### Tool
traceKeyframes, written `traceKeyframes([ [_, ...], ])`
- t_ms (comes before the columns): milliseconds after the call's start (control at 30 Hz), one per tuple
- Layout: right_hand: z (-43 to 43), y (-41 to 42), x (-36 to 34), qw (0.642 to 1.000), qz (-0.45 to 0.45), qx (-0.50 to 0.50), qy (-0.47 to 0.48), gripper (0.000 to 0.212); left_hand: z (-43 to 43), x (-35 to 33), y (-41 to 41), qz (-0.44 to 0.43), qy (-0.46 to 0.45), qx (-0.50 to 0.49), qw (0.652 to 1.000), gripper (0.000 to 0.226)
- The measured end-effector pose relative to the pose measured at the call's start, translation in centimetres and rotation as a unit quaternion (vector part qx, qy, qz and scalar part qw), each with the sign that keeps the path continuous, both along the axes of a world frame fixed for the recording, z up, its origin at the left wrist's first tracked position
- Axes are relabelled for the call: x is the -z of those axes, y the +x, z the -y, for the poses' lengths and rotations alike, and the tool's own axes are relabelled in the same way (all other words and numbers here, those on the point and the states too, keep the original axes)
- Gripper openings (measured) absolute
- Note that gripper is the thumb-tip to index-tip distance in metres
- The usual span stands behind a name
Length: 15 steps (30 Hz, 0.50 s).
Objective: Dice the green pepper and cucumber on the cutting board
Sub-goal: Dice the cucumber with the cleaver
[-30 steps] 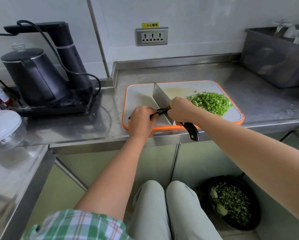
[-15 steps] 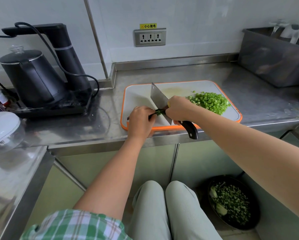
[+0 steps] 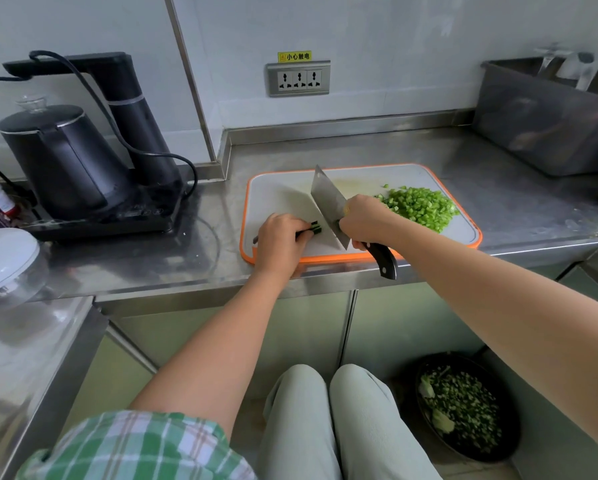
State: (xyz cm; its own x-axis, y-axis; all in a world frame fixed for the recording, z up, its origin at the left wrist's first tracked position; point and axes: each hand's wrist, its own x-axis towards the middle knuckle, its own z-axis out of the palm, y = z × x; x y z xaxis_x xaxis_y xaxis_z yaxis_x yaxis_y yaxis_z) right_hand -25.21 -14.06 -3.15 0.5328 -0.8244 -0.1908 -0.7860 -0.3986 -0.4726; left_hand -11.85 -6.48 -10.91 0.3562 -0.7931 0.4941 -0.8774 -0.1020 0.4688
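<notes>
A white cutting board [image 3: 280,188] with an orange rim lies on the steel counter. My left hand [image 3: 282,239] grips a bundle of dark green strips [image 3: 314,228] near the board's front left; only the cut ends stick out past my fingers. My right hand [image 3: 363,220] grips the handle of a cleaver [image 3: 327,199], whose blade stands edge-down on the board just right of the strips. A pile of light green diced pepper [image 3: 420,204] sits at the board's right side.
A black kettle [image 3: 58,157] on its base with a cord stands to the left. A steel bin [image 3: 546,123] sits at the back right. A dark bowl of chopped greens [image 3: 463,407] rests on the floor. A glass lid [image 3: 3,258] lies at far left.
The cleaver has shifted slightly right, off the strips, so their cut ends now show apart from the blade. My left hand still holds the bundle in the same place.
</notes>
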Motion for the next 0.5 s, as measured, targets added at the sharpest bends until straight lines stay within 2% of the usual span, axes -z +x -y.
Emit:
traceKeyframes([
  [67,0.8,-0.8,0.0,1.000,0.009,0.019,-0.010,0.023,0.2,-0.2,-0.2,0.004,0.008,0.017,1.000,0.010],
  [267,1.6,-2.4,-0.5,0.999,-0.004,0.054,0.008,0.008,2.3,-0.5,-1.2,-0.005,0.037,0.058,0.998,0.014],
  [433,1.7,-3.0,-0.8,0.999,0.012,0.034,0.001,0.018,3.0,-0.6,-1.6,-0.004,0.044,0.064,0.997,0.018],
  [500,1.5,-3.0,-1.1,1.000,0.009,0.028,0.000,0.022,2.7,-0.6,-1.4,0.006,0.044,0.053,0.998,0.026],
])
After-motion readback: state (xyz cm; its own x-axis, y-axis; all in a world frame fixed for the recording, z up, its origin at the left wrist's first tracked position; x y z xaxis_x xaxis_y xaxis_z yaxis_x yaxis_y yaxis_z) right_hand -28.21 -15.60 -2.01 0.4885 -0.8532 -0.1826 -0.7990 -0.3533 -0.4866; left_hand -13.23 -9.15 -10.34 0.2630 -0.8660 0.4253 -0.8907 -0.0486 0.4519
